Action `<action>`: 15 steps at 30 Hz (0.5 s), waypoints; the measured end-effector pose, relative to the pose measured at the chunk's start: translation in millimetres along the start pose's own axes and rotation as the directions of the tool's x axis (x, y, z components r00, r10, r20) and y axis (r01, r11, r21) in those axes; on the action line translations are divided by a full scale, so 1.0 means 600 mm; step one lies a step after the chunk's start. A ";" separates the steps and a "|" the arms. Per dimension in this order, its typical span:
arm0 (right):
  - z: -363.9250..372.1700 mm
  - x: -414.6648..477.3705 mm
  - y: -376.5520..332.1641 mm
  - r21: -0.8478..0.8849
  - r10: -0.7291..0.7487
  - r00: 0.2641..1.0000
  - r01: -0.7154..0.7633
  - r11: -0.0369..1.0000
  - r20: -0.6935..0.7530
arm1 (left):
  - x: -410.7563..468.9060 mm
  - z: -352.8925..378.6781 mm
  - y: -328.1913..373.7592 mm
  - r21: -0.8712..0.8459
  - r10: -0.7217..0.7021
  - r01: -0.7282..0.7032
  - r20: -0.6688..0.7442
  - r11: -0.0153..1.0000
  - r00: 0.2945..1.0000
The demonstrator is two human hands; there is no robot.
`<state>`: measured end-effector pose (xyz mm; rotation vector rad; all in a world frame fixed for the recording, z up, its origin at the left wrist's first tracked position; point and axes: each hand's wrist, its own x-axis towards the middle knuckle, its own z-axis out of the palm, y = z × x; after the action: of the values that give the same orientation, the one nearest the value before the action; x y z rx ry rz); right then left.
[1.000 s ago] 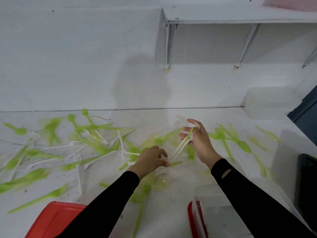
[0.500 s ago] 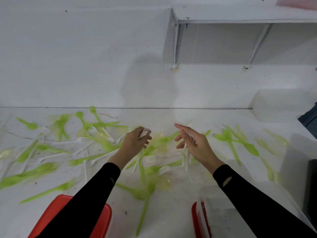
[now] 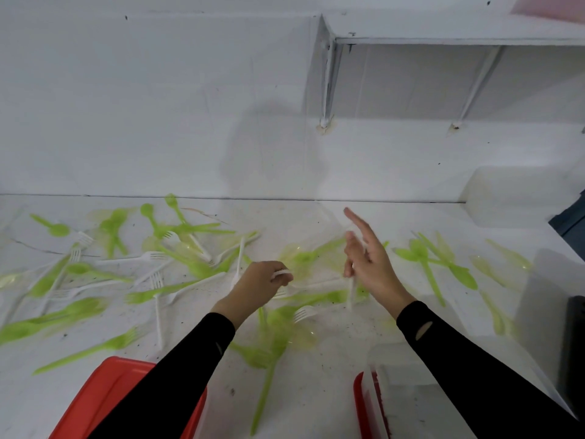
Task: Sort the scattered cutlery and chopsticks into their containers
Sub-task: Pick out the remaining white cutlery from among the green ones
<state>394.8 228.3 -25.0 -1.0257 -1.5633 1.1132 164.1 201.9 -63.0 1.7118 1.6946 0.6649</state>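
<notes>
Cutlery (image 3: 76, 307) in green and white plastic lies scattered across the table (image 3: 319, 403). The left hand (image 3: 258, 288) is low over the pile, its fingers (image 3: 270, 280) curled round a white fork (image 3: 283, 274). The right hand (image 3: 372, 266) is raised with straight fingers, and its thumb appears to pin a hanging white handle (image 3: 351, 294). A red bin (image 3: 117, 391) sits at the near edge.

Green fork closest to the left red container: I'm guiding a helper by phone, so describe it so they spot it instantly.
Find the red container at the view's bottom left. Just beyond its far rim lies the green fork, slanting up to the right. It is the nearest green piece on that side, with tines at its right end.
</notes>
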 end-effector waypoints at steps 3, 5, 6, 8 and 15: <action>0.016 -0.010 0.025 -0.236 0.111 0.957 -0.046 0.971 0.267 | -0.003 0.008 -0.010 0.195 -0.001 -0.002 0.014 0.981 1.000; 0.026 -0.012 0.043 -0.527 0.224 0.872 0.046 0.848 0.436 | -0.006 0.017 -0.021 0.307 -0.005 -0.024 0.093 0.952 0.996; 0.030 -0.013 0.048 -0.636 0.285 0.816 0.126 0.762 0.503 | -0.008 0.021 -0.026 0.352 0.004 -0.043 0.111 0.935 0.994; 0.036 -0.012 0.047 -0.746 0.374 0.739 0.254 0.616 0.561 | -0.011 0.024 -0.032 0.402 0.051 -0.089 0.104 0.911 0.993; 0.047 -0.021 0.045 -0.808 0.388 0.734 0.372 0.457 0.558 | -0.012 0.020 -0.035 0.355 0.187 -0.150 -0.070 0.923 0.980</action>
<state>373.3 217.5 -58.1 -1.3442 -2.9906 0.5785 158.4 193.4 -86.0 2.1231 1.8350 0.5605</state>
